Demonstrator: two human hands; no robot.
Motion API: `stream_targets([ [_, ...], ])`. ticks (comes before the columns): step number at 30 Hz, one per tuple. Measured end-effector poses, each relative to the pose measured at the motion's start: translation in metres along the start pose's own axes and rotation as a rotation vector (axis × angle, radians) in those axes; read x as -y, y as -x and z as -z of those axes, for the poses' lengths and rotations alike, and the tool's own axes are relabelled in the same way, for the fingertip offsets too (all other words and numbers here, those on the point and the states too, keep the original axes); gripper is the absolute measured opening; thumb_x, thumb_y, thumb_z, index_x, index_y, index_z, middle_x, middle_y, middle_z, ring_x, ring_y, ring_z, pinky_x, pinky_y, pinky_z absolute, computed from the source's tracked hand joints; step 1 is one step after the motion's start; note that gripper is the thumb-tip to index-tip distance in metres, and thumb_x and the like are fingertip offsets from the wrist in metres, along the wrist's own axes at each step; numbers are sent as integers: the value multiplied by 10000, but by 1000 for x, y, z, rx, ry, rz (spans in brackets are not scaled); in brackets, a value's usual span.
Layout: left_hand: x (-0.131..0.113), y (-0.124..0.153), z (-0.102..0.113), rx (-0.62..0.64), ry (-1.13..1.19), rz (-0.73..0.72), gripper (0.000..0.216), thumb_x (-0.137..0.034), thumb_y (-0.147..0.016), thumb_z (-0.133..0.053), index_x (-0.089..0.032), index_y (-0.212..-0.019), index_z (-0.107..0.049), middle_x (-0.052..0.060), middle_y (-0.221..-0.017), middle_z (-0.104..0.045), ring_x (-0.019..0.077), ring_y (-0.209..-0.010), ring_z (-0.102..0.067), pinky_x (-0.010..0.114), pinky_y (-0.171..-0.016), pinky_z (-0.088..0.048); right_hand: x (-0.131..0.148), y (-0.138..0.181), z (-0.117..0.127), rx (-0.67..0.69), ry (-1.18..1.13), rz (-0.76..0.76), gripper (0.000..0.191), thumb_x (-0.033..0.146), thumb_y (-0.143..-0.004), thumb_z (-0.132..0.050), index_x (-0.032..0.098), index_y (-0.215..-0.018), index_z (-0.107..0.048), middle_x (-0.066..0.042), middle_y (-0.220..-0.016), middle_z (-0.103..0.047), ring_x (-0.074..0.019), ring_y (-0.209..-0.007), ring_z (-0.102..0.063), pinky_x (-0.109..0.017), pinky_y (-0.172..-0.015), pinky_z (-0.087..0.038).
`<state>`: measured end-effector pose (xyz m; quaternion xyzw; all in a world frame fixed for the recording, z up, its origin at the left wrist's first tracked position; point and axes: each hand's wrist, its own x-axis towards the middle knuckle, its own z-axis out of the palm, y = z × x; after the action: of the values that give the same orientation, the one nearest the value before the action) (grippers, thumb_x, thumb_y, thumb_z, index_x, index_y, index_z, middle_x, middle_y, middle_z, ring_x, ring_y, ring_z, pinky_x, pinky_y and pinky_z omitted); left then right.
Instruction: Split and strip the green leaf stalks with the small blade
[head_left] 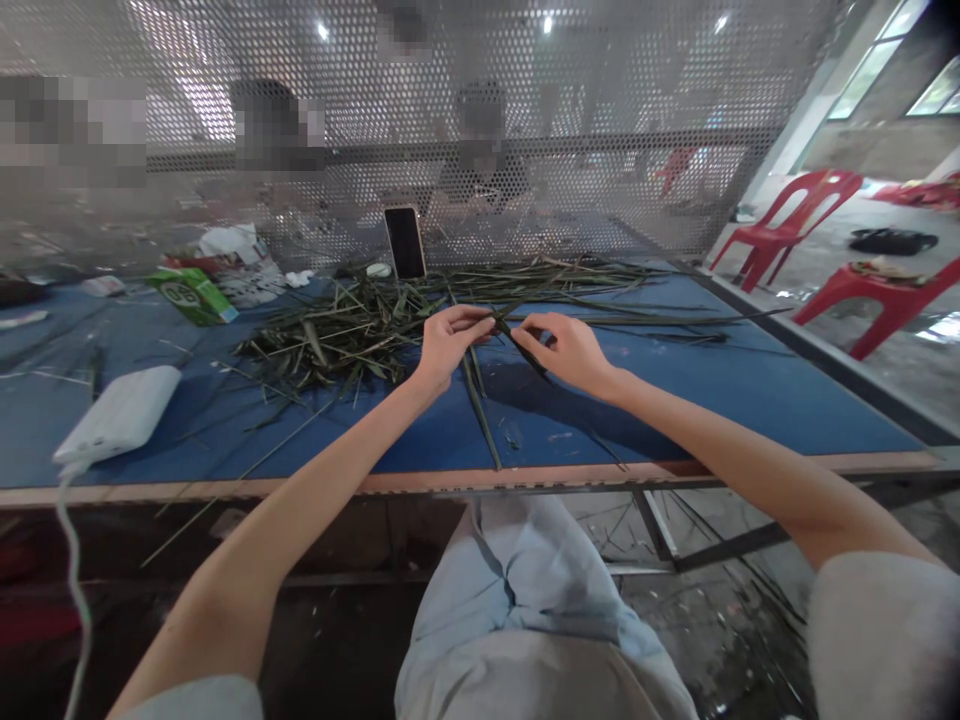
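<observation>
Between my two hands are long green leaf strips [480,405], crossed over one another above the blue table. My left hand [452,343] pinches the strips where they cross, thumb and fingers pressed together. My right hand [566,347] is closed on a strip just to the right of that crossing. One strip end hangs down toward the table's front edge, and another slants down below my right hand. To the left of my hands lies a tangled pile of cut leaf strips [322,340]. Longer leaf strips [570,275] are spread behind my hands.
A phone [406,243] leans upright against the perforated metal screen [600,150]. On the left are a green carton [193,296] and a white power bank [120,410] with a cable. People sit beyond the screen. Red chairs [795,220] stand at right on the floor.
</observation>
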<state>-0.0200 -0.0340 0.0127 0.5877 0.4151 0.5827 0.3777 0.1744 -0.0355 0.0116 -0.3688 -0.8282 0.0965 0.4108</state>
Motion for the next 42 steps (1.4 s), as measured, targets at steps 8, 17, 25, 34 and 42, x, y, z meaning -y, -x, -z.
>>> stream_targets([
  [8,-4,3,-3,48,-36,-21,293,-362,-603,-805,-157,-794,-722,53,-738,-720,200,-733,-683,365,-772,-559,-5,-5,-6,144,-492,-178,347,472,-793,-628,135,-721,-670,-53,-705,-650,-128,-628,-536,-254,-598,-411],
  [17,-8,7,-10,134,-103,-125,260,-341,-672,-752,-175,-853,-666,45,-840,-696,180,-804,-661,323,-788,-524,-4,-1,-17,161,-621,-205,381,503,-814,-584,139,-799,-694,-61,-763,-692,-131,-649,-603,-222,-555,-449],
  [25,-4,7,-8,109,-79,-138,299,-388,-669,-762,-170,-829,-636,31,-743,-688,192,-783,-677,333,-789,-530,11,3,5,-43,-415,-213,385,549,-819,-600,187,-932,-668,-2,-489,-589,-142,-437,-540,-265,-477,-442],
  [34,-6,7,-6,205,-134,-137,305,-402,-672,-760,-171,-836,-648,40,-710,-690,207,-747,-686,329,-740,-529,1,-7,0,5,-634,-330,412,544,-772,-647,133,-791,-674,-14,-483,-594,-115,-377,-523,-221,-341,-332],
  [42,-6,4,-4,211,-106,-139,270,-360,-694,-753,-163,-838,-636,40,-710,-707,212,-769,-702,351,-774,-534,-21,-25,33,-141,-505,-247,419,574,-769,-646,159,-777,-703,10,-465,-535,-97,-407,-512,-217,-403,-400],
])
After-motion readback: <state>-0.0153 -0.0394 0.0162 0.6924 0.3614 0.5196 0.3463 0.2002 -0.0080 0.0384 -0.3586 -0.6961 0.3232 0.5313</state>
